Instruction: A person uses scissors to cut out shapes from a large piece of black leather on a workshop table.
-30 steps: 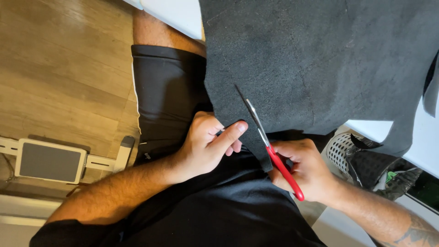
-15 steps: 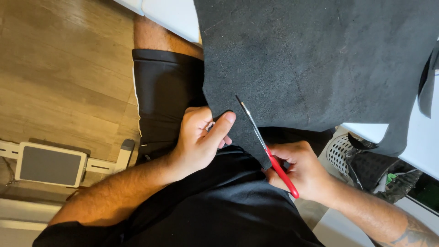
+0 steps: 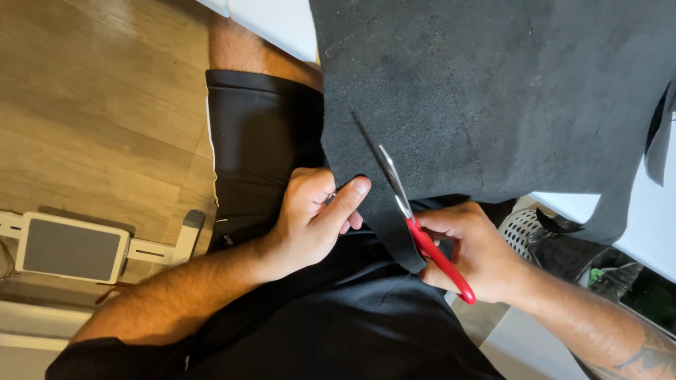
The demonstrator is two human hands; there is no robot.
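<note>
Two hands, one pair of scissors, one sheet of dark grey felt across your lap

From the left: one grey-topped stand (image 3: pixel 70 248) on the wood floor (image 3: pixel 91 105), its far end cut off; your left hand (image 3: pixel 310 218) pinches the felt's (image 3: pixel 507 98) cut edge between thumb and fingers; your right hand (image 3: pixel 472 252) is closed round the red handles of the scissors (image 3: pixel 422 236), blades partly into the felt; one white mesh basket (image 3: pixel 524 226) is mostly hidden under the sheet, and the things right of it are too dark to make out
</note>
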